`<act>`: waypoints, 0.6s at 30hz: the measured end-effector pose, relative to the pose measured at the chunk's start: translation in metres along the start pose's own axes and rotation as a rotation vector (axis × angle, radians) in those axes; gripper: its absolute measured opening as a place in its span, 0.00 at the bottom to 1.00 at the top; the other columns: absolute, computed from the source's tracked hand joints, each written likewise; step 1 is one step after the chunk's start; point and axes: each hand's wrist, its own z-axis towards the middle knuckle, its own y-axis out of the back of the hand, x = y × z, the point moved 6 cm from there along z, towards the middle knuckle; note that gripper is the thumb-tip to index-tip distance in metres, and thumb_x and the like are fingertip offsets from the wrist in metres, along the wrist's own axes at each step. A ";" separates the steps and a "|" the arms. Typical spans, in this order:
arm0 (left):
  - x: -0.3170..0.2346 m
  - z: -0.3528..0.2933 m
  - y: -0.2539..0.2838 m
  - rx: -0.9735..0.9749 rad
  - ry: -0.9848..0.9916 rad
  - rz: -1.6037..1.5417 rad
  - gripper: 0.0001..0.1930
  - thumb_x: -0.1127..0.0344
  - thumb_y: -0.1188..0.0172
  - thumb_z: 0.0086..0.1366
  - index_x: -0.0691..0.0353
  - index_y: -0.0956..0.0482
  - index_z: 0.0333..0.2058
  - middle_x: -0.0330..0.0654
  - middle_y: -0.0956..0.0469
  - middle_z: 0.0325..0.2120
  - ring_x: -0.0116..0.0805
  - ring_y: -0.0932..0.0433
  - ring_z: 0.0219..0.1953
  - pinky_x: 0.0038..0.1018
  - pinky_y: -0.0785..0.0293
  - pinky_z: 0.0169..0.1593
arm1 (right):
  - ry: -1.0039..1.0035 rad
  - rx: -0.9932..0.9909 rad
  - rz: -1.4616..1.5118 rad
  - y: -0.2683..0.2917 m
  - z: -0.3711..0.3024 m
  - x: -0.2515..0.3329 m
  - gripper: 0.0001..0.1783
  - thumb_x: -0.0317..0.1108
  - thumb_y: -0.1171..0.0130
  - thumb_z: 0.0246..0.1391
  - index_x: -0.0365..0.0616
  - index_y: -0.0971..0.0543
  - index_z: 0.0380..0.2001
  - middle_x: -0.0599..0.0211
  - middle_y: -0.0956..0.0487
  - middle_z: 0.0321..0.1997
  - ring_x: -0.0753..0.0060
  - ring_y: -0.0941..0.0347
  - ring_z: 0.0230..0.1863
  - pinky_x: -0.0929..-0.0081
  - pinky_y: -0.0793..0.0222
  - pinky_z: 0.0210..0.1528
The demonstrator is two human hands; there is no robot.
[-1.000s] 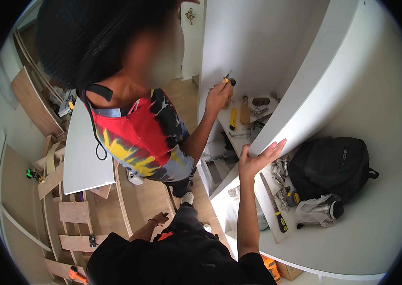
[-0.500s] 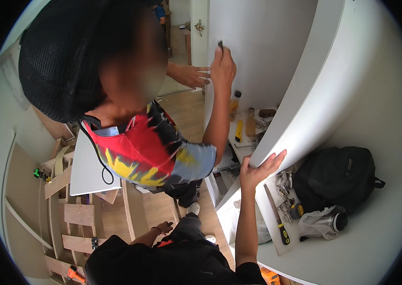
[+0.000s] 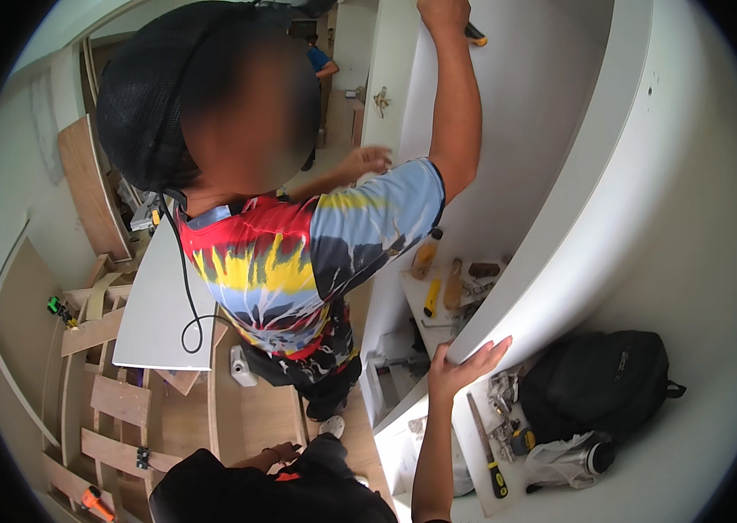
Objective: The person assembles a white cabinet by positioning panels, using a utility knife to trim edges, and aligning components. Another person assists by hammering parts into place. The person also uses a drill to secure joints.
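Observation:
My right hand grips the lower edge of a tall white panel, thumb on one side and fingers on the other. Low by my body, my left hand is partly closed around something small and dark that I cannot make out. In front of me, a co-worker in a cap and patterned shirt raises one hand along the panel's inner side, holding a tool with a yellow-and-black handle. The co-worker's other hand is lower, blurred by motion.
Beside the panel lie a file with a yellow-and-black handle, a tape measure, a bagged metal bottle and a black backpack. Bottles and a yellow cutter stand on the inner shelf. Wooden framing and a white board are left.
The co-worker's tool hand has risen along the panel, and the other hand has moved slightly. My view has shifted; my right hand stays on the panel edge.

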 end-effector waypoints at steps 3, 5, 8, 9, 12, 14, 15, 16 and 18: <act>-0.005 0.005 -0.004 -0.049 -0.018 -0.065 0.23 0.45 0.40 0.59 0.64 0.22 0.35 0.42 0.19 0.23 0.30 0.25 0.15 0.28 0.29 0.20 | 0.008 0.001 -0.008 0.001 -0.001 0.000 0.57 0.20 0.40 0.40 0.55 0.53 0.74 0.37 0.56 0.76 0.32 0.59 0.76 0.38 0.61 0.71; -0.009 0.009 -0.009 0.011 -0.026 0.009 0.24 0.45 0.39 0.59 0.64 0.22 0.38 0.43 0.19 0.24 0.30 0.25 0.15 0.27 0.28 0.20 | 0.003 0.011 -0.015 0.000 -0.001 0.000 0.57 0.20 0.40 0.40 0.55 0.53 0.74 0.37 0.57 0.76 0.32 0.59 0.76 0.38 0.61 0.71; -0.013 0.014 -0.011 0.037 -0.038 0.028 0.24 0.46 0.39 0.60 0.63 0.24 0.40 0.42 0.19 0.24 0.30 0.26 0.15 0.26 0.29 0.19 | 0.009 0.003 0.007 0.001 -0.001 0.000 0.58 0.20 0.40 0.39 0.54 0.53 0.74 0.36 0.57 0.76 0.31 0.59 0.76 0.37 0.60 0.71; -0.012 0.016 -0.013 0.087 -0.003 -0.010 0.24 0.47 0.39 0.60 0.63 0.25 0.42 0.41 0.20 0.23 0.29 0.26 0.15 0.26 0.30 0.19 | 0.018 0.004 0.012 0.000 0.000 0.001 0.58 0.20 0.40 0.39 0.54 0.54 0.74 0.35 0.57 0.76 0.31 0.59 0.76 0.38 0.60 0.71; -0.006 0.025 -0.014 0.117 0.026 0.020 0.22 0.48 0.35 0.58 0.62 0.25 0.40 0.40 0.21 0.20 0.28 0.27 0.14 0.25 0.33 0.18 | 0.029 0.014 -0.005 -0.001 0.001 0.003 0.58 0.24 0.38 0.41 0.55 0.55 0.75 0.33 0.57 0.75 0.25 0.58 0.74 0.35 0.59 0.70; -0.002 0.032 -0.009 0.013 -0.007 -0.005 0.22 0.47 0.34 0.56 0.62 0.22 0.36 0.40 0.21 0.19 0.29 0.25 0.15 0.26 0.31 0.18 | 0.039 0.000 -0.012 0.000 0.004 0.005 0.57 0.25 0.38 0.43 0.54 0.54 0.74 0.32 0.57 0.75 0.25 0.57 0.74 0.35 0.58 0.70; -0.003 0.035 -0.007 -0.016 -0.090 0.059 0.30 0.37 0.38 0.55 0.65 0.19 0.32 0.44 0.17 0.24 0.38 0.18 0.20 0.33 0.22 0.23 | 0.043 0.017 -0.005 -0.001 0.005 0.007 0.56 0.26 0.37 0.44 0.52 0.54 0.74 0.31 0.57 0.75 0.24 0.57 0.74 0.35 0.58 0.69; 0.000 0.040 -0.007 0.014 -0.083 0.080 0.25 0.43 0.39 0.57 0.64 0.20 0.31 0.46 0.17 0.24 0.40 0.18 0.21 0.35 0.22 0.25 | 0.062 0.008 0.001 0.001 0.007 0.009 0.55 0.27 0.36 0.45 0.51 0.53 0.74 0.31 0.56 0.75 0.24 0.56 0.73 0.35 0.57 0.69; 0.009 0.044 -0.002 -0.010 -0.015 0.001 0.22 0.50 0.40 0.56 0.67 0.19 0.37 0.49 0.16 0.29 0.43 0.16 0.30 0.37 0.21 0.34 | 0.061 0.062 0.010 0.005 0.008 0.012 0.50 0.31 0.36 0.50 0.49 0.50 0.73 0.30 0.55 0.74 0.24 0.56 0.73 0.34 0.56 0.69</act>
